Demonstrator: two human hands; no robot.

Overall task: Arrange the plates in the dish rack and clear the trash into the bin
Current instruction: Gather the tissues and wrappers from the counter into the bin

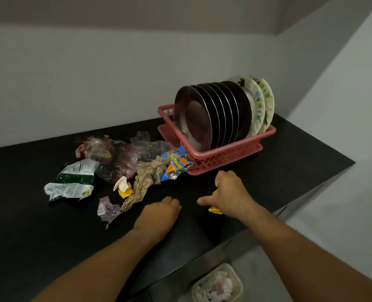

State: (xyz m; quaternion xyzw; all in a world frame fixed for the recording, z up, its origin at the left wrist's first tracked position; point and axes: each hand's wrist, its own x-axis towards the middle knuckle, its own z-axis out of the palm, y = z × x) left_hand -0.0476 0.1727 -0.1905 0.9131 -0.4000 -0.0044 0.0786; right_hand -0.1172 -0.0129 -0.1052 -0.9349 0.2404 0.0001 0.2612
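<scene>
On a black counter (289, 166), a person's right hand (231, 192) is gripping a crumpled yellow wrapper (215, 209), near and just in front of the pink dish rack (224, 159). The left hand (159, 211) is resting beside it with fingers curled under; whether it is holding anything cannot be told. The steel plates (202, 118) and two patterned plates (259, 101) are standing upright in the rack. The remaining trash is lying to the left: a green-and-white snack bag (71, 182), clear plastic film (124, 158), brown crumpled paper (145, 177) and a blue snack wrapper (176, 164). All of it is probably light, soft and crinkly, best bunched in a fist. A white bin (238, 277) is waiting below the near edge.
</scene>
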